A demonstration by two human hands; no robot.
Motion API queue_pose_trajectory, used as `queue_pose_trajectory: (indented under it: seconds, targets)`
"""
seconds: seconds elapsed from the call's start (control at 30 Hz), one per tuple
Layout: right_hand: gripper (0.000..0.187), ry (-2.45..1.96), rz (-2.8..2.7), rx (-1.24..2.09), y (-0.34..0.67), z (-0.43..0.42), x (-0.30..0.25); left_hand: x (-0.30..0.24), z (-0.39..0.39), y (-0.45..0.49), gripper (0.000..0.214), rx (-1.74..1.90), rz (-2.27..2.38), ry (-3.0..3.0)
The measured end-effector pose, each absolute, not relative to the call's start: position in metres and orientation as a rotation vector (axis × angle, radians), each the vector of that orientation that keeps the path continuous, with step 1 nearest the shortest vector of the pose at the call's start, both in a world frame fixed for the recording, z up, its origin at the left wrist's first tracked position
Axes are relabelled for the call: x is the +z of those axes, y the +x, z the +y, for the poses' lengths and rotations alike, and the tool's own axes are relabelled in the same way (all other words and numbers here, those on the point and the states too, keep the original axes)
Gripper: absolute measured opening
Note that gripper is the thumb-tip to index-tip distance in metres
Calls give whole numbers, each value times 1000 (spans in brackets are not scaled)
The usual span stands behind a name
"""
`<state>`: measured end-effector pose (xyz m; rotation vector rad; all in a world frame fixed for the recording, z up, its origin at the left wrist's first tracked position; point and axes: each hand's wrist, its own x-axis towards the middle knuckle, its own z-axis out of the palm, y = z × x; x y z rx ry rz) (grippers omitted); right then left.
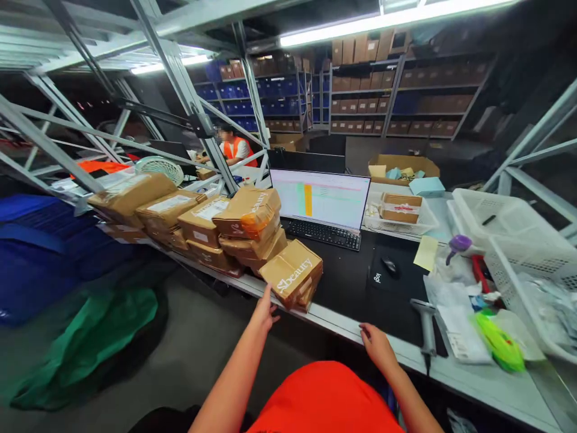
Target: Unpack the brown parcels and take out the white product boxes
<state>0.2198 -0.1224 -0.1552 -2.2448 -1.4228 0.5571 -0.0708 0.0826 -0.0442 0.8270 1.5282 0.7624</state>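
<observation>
My left hand (265,311) is at the table's front edge, its index finger stretched toward the near corner of a cardboard box (293,267) printed "beauty". Its fingers are apart and hold nothing; whether the fingertip touches the box I cannot tell. That box lies on another flat carton. Behind and left of it, a taped cardboard box (246,213) with orange tape tops a stack. My right hand (376,343) rests by the table edge, fingers loosely bent and apart, nothing in them. Nearest to it are a barcode scanner (425,328) and a black desk mat (351,288).
More labelled cartons (171,207) line the table's left. A monitor (322,198), keyboard (322,231) and mouse (389,266) stand ahead. White baskets (514,264) and a neon-green item (498,340) lie right. A co-worker (237,147) sits beyond the metal frame; a green sack (99,343) is on the floor.
</observation>
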Motion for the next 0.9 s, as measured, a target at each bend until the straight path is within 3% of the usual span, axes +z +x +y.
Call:
queue_pose_trajectory:
  seconds: [0.23,0.33,0.47,0.7,0.9]
  targets:
    - [58,-2358,-1550,629,302,44,-122,-53,103,-48,44,703,1423,472]
    - [69,-2431,-1577,659,318,113,-118,-61,103,-53,48,724,1388,394]
    - [71,-2479,-1611,684,325,183,-116,-71,105,-59,51,700,1413,374]
    - [64,-2556,-1585,675,319,232,-126,-87,99,-65,63,762,1395,317]
    - [67,-2572,-1541,694,316,233,-130,-102,97,-75,61,736,1371,371]
